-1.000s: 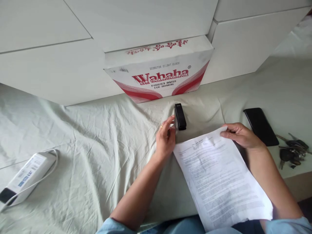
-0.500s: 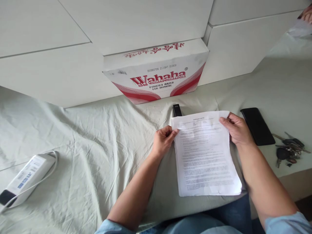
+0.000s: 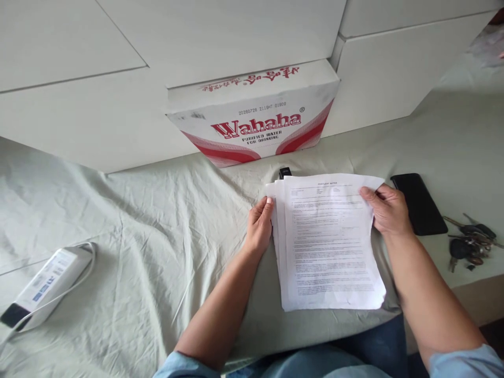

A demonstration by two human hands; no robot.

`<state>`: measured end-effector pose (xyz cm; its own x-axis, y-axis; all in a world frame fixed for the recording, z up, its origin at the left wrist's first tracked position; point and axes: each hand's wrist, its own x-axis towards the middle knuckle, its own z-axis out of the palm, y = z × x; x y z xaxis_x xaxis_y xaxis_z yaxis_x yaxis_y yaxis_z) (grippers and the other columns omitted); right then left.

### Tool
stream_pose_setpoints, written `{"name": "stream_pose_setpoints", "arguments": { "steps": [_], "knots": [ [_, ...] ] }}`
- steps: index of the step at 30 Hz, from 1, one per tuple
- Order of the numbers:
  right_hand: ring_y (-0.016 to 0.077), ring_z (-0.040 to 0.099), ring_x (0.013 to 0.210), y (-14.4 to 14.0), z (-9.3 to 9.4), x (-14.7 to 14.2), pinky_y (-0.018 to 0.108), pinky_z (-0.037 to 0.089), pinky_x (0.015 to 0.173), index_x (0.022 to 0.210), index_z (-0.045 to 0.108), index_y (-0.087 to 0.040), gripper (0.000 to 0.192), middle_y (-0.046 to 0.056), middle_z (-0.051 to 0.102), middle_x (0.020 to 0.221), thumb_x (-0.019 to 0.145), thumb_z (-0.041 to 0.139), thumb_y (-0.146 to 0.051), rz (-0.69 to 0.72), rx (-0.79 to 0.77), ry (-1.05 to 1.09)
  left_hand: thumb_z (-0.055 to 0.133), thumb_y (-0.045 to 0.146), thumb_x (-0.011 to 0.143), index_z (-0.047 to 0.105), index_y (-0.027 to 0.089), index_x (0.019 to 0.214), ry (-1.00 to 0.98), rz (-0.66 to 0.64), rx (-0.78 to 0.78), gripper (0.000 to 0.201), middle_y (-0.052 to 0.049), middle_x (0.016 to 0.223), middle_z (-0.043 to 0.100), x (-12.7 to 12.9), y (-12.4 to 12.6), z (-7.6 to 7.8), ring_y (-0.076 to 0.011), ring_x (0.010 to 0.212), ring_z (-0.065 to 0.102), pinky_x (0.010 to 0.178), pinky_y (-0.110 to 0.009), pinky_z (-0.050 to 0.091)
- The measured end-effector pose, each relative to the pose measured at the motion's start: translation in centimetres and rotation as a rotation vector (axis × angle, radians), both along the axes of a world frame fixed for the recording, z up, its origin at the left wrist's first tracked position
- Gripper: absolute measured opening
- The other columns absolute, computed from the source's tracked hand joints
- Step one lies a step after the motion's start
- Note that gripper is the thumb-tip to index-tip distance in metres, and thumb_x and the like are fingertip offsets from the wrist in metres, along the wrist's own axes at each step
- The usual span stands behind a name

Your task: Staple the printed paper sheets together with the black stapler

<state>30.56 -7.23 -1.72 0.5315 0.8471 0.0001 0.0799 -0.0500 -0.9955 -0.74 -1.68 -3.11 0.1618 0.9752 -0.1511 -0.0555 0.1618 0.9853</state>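
Observation:
A few printed paper sheets [image 3: 334,247] are held up above the cloth-covered surface, their left edges fanned out so the lower ones peek past the top page. My left hand [image 3: 260,223] pinches the left edge of the lower sheets near the upper corner, thumb on the front. On the other side my right hand [image 3: 388,210] grips the upper right corner, with the thumb over the front page and the other fingers behind it. Just behind the top edge of the paper, a small black object [image 3: 285,172] is partly hidden.
A Wahaha water carton [image 3: 255,121] stands against white panels at the back. Right of my hand lie a black phone [image 3: 419,203] and a bunch of keys [image 3: 472,241]. A white box-shaped device with a cable [image 3: 51,283] rests at left on the wrinkled cloth [image 3: 145,252].
The sheets have slid apart at the left edge, the top page shifting right. My left hand has moved slightly left and up, and the paper now covers more of the black object.

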Motion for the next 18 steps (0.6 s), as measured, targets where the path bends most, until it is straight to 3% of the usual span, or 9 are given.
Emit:
{"name": "stream_pose_setpoints", "arguments": {
  "steps": [4, 10, 18],
  "knots": [
    [0.0229, 0.073, 0.073, -0.1, 0.2, -0.7, 0.039, 0.061, 0.072, 0.089, 0.084, -0.026, 0.037, 0.001, 0.082, 0.084, 0.075, 0.095, -0.057, 0.005, -0.022, -0.022, 0.068, 0.073, 0.099, 0.067, 0.021, 0.083, -0.067, 0.003, -0.006, 0.054, 0.0, 0.071, 0.06, 0.1, -0.2, 0.2, -0.0153, 0.065, 0.051, 0.062, -0.028, 0.043],
    [0.0242, 0.074, 0.073, -0.2, 0.5, -1.3, 0.039, 0.061, 0.069, 0.089, 0.084, -0.025, 0.037, 0.002, 0.082, 0.083, 0.075, 0.093, -0.058, 0.01, -0.035, -0.037, 0.063, 0.075, 0.101, 0.078, 0.021, 0.102, -0.018, -0.045, -0.008, 0.056, -0.004, 0.08, 0.073, 0.1, -0.4, 0.6, -0.0214, 0.077, 0.066, 0.069, -0.032, 0.052],
    [0.0255, 0.076, 0.079, -0.4, 0.7, -1.3, 0.042, 0.064, 0.075, 0.091, 0.086, -0.026, 0.034, 0.003, 0.084, 0.088, 0.076, 0.094, -0.056, -0.025, -0.013, -0.039, 0.065, 0.078, 0.099, 0.08, 0.019, 0.099, -0.021, -0.101, -0.005, 0.061, -0.006, 0.084, 0.077, 0.2, -0.5, 1.2, -0.0212, 0.076, 0.068, 0.066, -0.031, 0.052]
  ]
}}
